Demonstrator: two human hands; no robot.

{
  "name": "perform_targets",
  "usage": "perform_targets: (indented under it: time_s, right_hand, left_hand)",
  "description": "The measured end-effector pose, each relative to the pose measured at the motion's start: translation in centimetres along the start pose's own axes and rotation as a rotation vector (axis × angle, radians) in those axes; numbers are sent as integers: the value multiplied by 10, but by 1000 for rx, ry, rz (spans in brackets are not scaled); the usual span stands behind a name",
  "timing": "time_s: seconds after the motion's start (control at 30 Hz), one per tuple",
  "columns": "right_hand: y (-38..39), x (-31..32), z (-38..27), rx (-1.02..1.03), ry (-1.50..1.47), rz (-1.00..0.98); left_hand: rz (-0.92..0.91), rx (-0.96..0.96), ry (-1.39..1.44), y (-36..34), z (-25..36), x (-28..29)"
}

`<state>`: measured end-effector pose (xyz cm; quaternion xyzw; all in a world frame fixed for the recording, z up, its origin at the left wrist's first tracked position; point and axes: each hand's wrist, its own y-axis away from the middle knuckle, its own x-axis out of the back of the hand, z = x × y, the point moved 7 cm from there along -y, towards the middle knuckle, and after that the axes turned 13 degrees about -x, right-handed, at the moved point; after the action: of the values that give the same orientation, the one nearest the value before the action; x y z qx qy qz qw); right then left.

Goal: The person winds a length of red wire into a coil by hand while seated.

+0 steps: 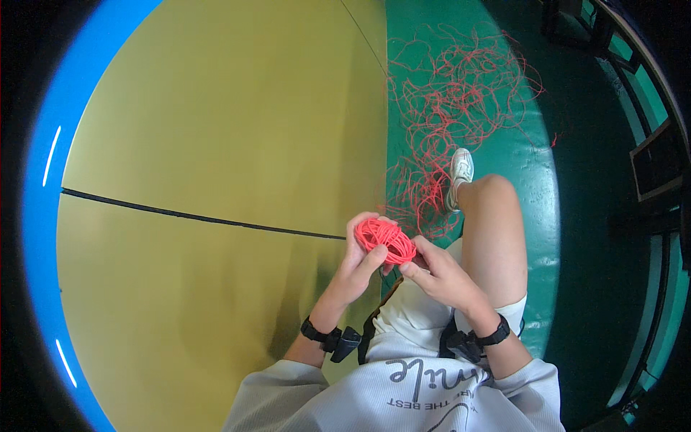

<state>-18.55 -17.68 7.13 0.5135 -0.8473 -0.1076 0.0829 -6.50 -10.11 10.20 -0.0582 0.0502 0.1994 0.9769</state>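
Between my two hands is a small bundle of red cord [387,237], wound in many loops. My left hand [358,258] wraps round its left side, with the thumb pressed on the front and fingers behind. At the lower right of the bundle, my right hand [440,272] pinches its edge between thumb and fingers. Beyond my hands, a wide tangle of loose red cord [461,93] lies spread over the green floor. Whether a strand links the tangle to the bundle, I cannot tell.
A large yellow panel [216,122] fills the left, crossed by a black line [194,216] and edged in blue. My bent leg and white shoe [461,167] are beside the tangle on the green floor [536,237]. Dark frames [656,162] stand along the far right.
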Motion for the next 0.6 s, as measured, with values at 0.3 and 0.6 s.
perform_targets:
  time_s: [0.3,0.6]
  right_hand:
    - [-10,21,4,12,-150,51]
    - [-16,20,-10,59,-21,218]
  left_hand:
    - [-215,-41,2,-6,4,-1]
    - [-228,87,-213,7,5,-12]
